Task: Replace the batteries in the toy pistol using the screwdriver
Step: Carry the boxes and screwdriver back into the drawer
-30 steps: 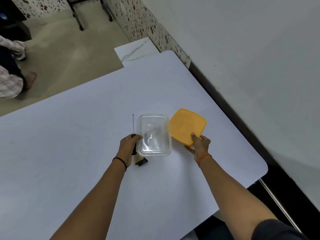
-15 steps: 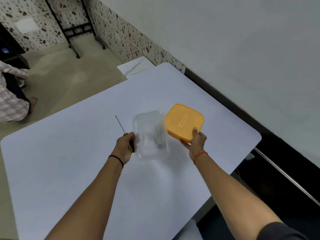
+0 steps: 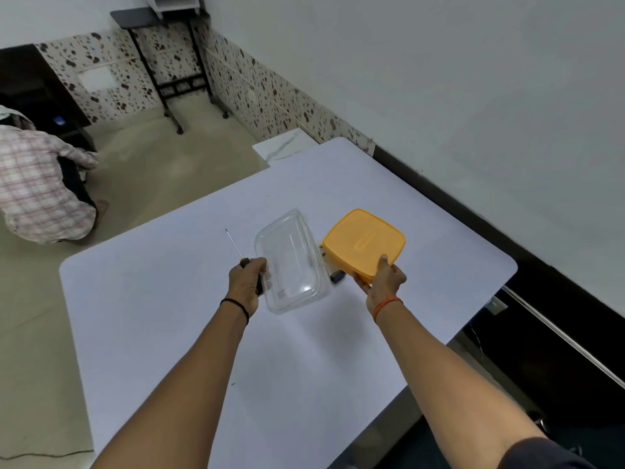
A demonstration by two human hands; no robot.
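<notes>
The left hand [image 3: 246,280] is curled around the dark handle of a screwdriver [image 3: 240,254] and also grips the near left edge of a clear plastic container [image 3: 291,262]; the screwdriver's thin shaft points away and to the left above the white table [image 3: 169,299]. The container is tilted, its right side raised off the table. The right hand [image 3: 380,282] pinches the near corner of an orange lid [image 3: 363,245] — thumb on top, fingers underneath — and holds it tilted just right of the container. Between container and lid a small dark object [image 3: 337,275] lies on the table, partly hidden; whether it belongs to the toy pistol cannot be told. At far left a person in a checked shirt [image 3: 37,191] sits low on the floor.
</notes>
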